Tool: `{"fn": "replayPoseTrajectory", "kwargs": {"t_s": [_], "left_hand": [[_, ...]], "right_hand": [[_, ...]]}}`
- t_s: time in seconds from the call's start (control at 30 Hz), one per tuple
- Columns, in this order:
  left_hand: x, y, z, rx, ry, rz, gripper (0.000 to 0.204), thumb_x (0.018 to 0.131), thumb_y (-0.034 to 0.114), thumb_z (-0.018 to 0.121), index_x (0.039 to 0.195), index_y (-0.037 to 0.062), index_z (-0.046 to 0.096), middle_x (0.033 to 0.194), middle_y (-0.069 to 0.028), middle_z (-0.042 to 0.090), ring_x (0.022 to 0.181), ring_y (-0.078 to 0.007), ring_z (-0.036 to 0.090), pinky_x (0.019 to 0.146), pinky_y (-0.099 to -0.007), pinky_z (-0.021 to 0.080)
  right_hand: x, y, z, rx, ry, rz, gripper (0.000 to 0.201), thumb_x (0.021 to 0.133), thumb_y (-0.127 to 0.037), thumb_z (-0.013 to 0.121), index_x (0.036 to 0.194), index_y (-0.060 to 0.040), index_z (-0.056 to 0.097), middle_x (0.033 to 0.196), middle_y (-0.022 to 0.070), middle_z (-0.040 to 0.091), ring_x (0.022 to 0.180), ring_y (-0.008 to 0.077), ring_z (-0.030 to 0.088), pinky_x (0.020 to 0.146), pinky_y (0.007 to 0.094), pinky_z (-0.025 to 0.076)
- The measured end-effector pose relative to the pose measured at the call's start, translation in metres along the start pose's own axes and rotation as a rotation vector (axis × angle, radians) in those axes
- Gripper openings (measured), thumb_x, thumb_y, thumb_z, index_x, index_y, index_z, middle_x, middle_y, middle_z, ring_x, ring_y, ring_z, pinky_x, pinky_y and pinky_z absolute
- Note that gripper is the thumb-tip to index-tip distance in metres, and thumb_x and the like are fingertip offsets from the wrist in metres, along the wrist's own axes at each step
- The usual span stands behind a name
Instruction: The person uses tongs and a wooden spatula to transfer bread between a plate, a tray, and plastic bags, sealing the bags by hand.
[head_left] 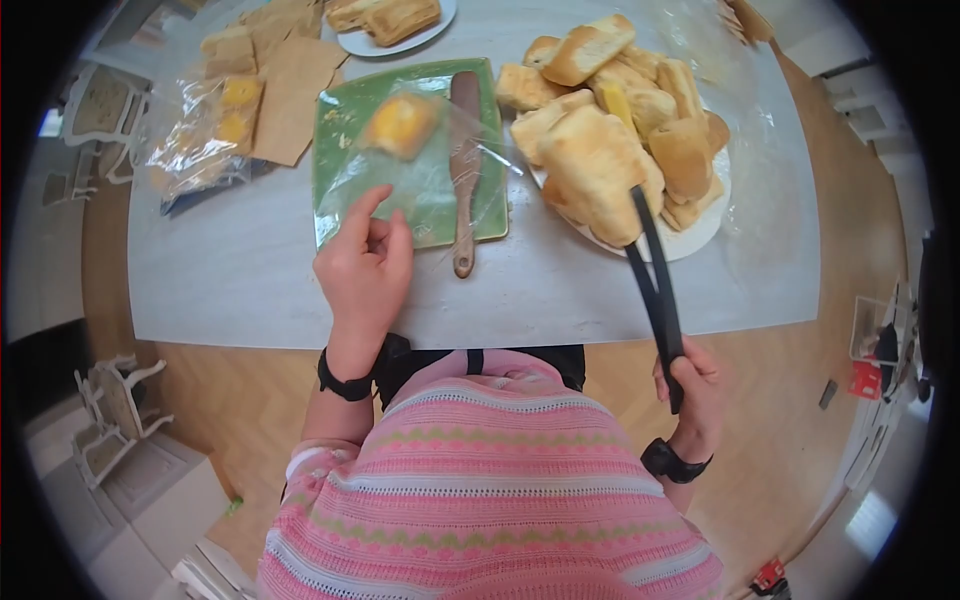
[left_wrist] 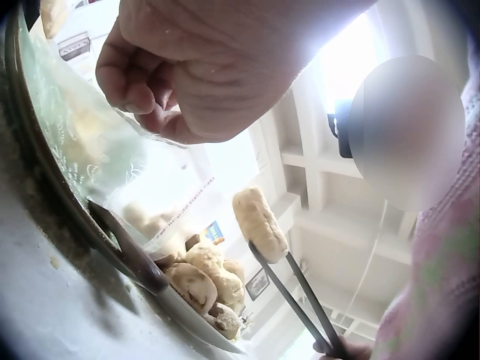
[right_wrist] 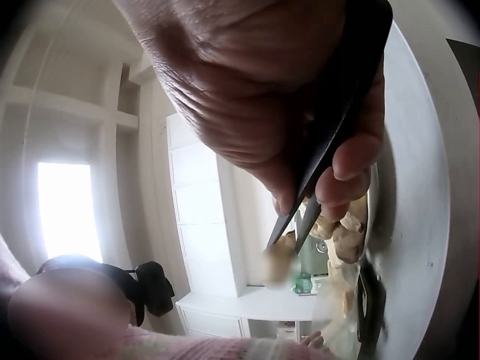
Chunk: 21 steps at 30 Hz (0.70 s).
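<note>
My right hand (head_left: 697, 385) grips black tongs (head_left: 655, 290) near their joined end. Between the tong tips is a golden bread roll (head_left: 592, 165), raised over the white plate (head_left: 712, 232) of rolls; the left wrist view shows the roll (left_wrist: 259, 225) held up in the tongs (left_wrist: 307, 304). My left hand (head_left: 362, 265) is at the near edge of the green plate (head_left: 330, 130), its curled fingers pinching the edge of a clear plastic bag (head_left: 425, 180). Inside the bag, on the plate, shows a bread piece with a yellow top (head_left: 403, 123).
A wooden spatula (head_left: 464, 170) lies along the green plate's right side, its handle past the near rim. At left are a filled clear bag (head_left: 205, 130) and brown paper (head_left: 300, 90). A white plate (head_left: 440, 25) with bread stands at the back. More clear plastic (head_left: 755, 190) lies right.
</note>
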<state>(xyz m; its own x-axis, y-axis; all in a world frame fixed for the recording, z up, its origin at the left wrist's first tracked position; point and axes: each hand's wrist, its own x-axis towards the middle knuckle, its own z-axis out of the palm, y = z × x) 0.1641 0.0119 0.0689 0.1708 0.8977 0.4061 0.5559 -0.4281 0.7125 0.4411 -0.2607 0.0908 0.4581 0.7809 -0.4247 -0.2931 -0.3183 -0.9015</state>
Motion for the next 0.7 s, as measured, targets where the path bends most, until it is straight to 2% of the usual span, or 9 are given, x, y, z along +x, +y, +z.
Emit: {"fn": "replayPoseTrajectory", "kwargs": {"t_s": [0.13,0.2,0.33,0.4,0.5,0.6,0.7], "left_hand": [[-0.001,-0.002,0.002,-0.003,0.042,0.000,0.019,0.085,0.004,0.072,0.104,0.0042,0.073,0.056,-0.0032,0.059,0.046,-0.0107,0.054,0.049,-0.0265,0.045],[-0.001,-0.003,0.003,-0.015,0.064,0.054,0.018,0.084,0.004,0.074,0.102,0.0046,0.073,0.058,-0.0041,0.061,0.047,-0.0123,0.056,0.048,-0.0276,0.045],[-0.002,-0.003,0.004,0.028,0.060,0.137,0.018,0.082,0.003,0.074,0.100,0.0046,0.073,0.063,-0.0062,0.064,0.051,-0.0167,0.060,0.049,-0.0299,0.046],[-0.004,-0.007,0.007,0.026,0.090,0.263,0.017,0.081,0.003,0.075,0.098,0.0039,0.072,0.068,-0.0074,0.066,0.056,-0.0212,0.063,0.051,-0.0321,0.048],[-0.006,-0.006,0.005,0.025,0.077,0.336,0.018,0.083,-0.001,0.074,0.100,0.0011,0.074,0.071,-0.0097,0.068,0.055,-0.0190,0.062,0.051,-0.0290,0.047],[-0.010,-0.010,0.007,-0.006,0.052,0.352,0.019,0.081,-0.002,0.074,0.100,0.0009,0.073,0.075,-0.0109,0.069,0.058,-0.0238,0.064,0.054,-0.0319,0.050],[-0.012,-0.010,0.005,-0.007,0.017,0.334,0.020,0.081,-0.002,0.074,0.100,0.0009,0.073,0.076,-0.0110,0.069,0.060,-0.0248,0.065,0.055,-0.0332,0.051]], "right_hand": [[0.008,0.004,0.029,-0.030,-0.102,0.116,0.034,0.092,0.001,0.060,0.125,0.0071,0.065,0.077,0.0056,0.066,0.057,0.0096,0.058,0.052,0.0231,0.045],[0.015,0.008,0.034,-0.074,-0.150,0.187,0.034,0.093,0.000,0.061,0.126,0.0050,0.066,0.077,0.0038,0.066,0.057,0.0078,0.057,0.052,0.0223,0.045],[0.028,0.006,0.056,-0.128,-0.151,0.197,0.032,0.094,-0.002,0.063,0.125,0.0040,0.067,0.077,0.0031,0.066,0.058,0.0068,0.057,0.052,0.0216,0.044],[0.036,0.003,0.068,-0.251,-0.143,0.150,0.030,0.095,-0.006,0.066,0.123,0.0035,0.068,0.076,0.0019,0.066,0.058,0.0052,0.055,0.052,0.0207,0.044],[0.051,-0.002,0.087,-0.286,-0.184,0.104,0.030,0.095,-0.008,0.067,0.123,0.0030,0.069,0.074,-0.0003,0.064,0.058,0.0038,0.053,0.052,0.0201,0.043],[0.063,-0.017,0.110,-0.363,-0.219,0.126,0.031,0.095,-0.010,0.067,0.124,0.0017,0.069,0.073,-0.0025,0.062,0.057,0.0031,0.051,0.051,0.0198,0.041],[0.073,-0.025,0.128,-0.408,-0.263,0.128,0.032,0.094,-0.013,0.069,0.124,-0.0015,0.070,0.073,-0.0041,0.061,0.057,0.0027,0.050,0.051,0.0206,0.040]]}}
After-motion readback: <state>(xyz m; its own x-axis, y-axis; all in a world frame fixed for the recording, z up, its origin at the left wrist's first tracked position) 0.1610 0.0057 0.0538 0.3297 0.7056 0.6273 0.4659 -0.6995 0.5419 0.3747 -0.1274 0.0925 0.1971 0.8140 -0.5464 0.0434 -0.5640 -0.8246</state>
